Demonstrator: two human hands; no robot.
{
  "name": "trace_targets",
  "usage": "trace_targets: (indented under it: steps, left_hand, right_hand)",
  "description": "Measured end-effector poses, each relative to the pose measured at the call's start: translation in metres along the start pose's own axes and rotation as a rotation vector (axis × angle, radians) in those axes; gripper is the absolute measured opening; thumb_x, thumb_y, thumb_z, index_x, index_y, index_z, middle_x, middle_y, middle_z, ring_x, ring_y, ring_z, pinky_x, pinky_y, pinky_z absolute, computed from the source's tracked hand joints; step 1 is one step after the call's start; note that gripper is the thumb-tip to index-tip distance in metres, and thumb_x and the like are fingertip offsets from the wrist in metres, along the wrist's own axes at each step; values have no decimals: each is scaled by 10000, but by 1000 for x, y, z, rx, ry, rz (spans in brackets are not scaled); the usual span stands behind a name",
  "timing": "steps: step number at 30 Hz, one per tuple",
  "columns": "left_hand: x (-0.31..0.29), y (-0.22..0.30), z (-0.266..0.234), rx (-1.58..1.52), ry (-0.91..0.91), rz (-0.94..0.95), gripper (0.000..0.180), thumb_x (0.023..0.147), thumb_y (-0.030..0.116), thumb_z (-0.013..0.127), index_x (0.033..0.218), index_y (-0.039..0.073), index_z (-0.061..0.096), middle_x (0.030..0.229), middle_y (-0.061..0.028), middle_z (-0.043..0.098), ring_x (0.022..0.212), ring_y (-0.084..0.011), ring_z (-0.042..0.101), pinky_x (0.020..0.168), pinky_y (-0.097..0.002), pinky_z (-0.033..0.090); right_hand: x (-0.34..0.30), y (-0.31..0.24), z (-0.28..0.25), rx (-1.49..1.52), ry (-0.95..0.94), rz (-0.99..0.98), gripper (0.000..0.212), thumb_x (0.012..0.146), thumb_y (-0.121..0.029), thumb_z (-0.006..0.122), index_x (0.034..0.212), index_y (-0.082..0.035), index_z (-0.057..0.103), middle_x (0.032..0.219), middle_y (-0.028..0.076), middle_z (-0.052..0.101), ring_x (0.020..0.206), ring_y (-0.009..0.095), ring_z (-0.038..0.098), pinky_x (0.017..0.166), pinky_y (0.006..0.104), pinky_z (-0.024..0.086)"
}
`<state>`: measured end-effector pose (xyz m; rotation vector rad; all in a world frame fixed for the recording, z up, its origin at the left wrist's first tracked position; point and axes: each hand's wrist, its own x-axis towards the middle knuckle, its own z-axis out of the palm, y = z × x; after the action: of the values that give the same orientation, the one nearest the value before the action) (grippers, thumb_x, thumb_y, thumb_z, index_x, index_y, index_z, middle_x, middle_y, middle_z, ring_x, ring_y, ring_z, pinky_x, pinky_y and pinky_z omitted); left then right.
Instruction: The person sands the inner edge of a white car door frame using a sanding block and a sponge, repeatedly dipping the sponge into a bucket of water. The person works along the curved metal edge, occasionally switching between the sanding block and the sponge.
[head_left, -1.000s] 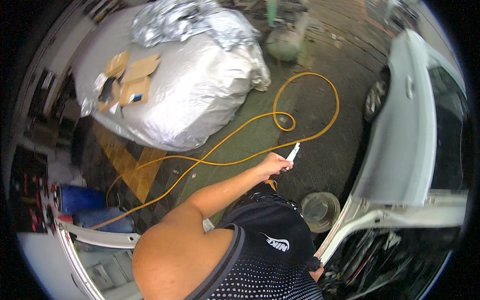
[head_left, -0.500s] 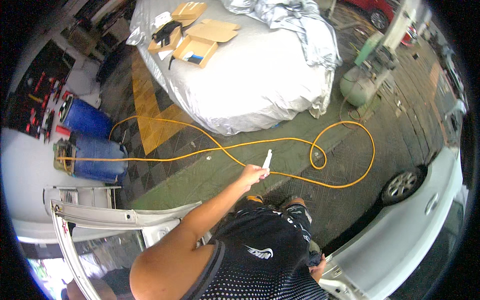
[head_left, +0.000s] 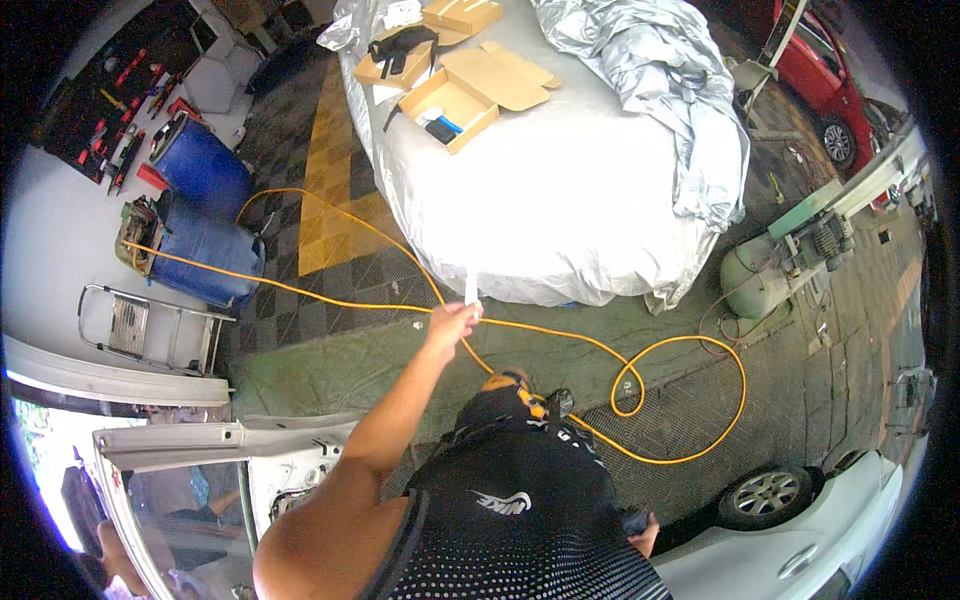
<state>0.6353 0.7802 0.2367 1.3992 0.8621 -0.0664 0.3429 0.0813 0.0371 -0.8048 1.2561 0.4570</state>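
Note:
My left hand reaches forward with its fingers closed around a slim white stick-like piece, which points upward against the silver car cover. The exact kind of the white piece does not show. Low at my right side, my right hand is half hidden by my shirt. Its fingers curl at a small dark object too covered to name. On the covered car lies an open cardboard box with a blue and black item inside. A black strapped bundle rests in another box beside it.
A yellow hose snakes and loops across the floor. Blue barrels and a folding step ladder stand at the left. An open white car door is near left, a pale car near right. A green compressor stands far right.
I have moved forward, so the covered car and its boxes look nearer. My left hand has shifted left in view, still holding the white piece. The right hand stays low at my side.

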Motion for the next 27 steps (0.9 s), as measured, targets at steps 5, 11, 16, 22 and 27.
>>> trace_targets:
  steps: [5,11,16,22,27]
  left_hand:
    - [71,62,-12,10,95,98,271,870,327,764,893,57,744,859,-11,711,799,-115,638,656,-255,471]
    - [212,157,-26,-57,108,211,206,861,274,756,803,80,720,772,5,666,718,-88,594,600,-250,432]
    - [390,222,-64,276,343,445,363,845,338,774,764,-11,711,740,-99,701,699,-200,654,646,-334,495]
    - [490,281,-65,621,443,484,444,858,454,716,797,15,739,801,-194,729,795,-358,716,754,-437,550]
    - [541,271,-29,616,352,329,407,865,438,706,856,34,757,883,-199,741,870,-368,726,778,-458,564]
  right_hand:
    - [-14,-103,85,-127,110,-113,585,984,-563,438,1305,-109,621,1351,110,632,1230,382,579,1020,605,437]
    - [-60,-100,177,259,88,-153,572,1006,-560,405,1281,-113,633,1263,106,675,1150,384,628,951,575,506]
    - [-141,25,264,-232,235,-713,520,1025,-337,424,1478,-82,437,1458,166,507,1044,298,651,849,442,559]
    - [-164,93,326,-166,375,-334,533,1019,-317,426,1493,-76,410,1478,169,479,1021,294,659,863,423,556]
    - [-184,80,400,-113,383,-192,532,1010,-335,438,1472,-72,431,1452,167,500,1026,305,659,873,434,552]
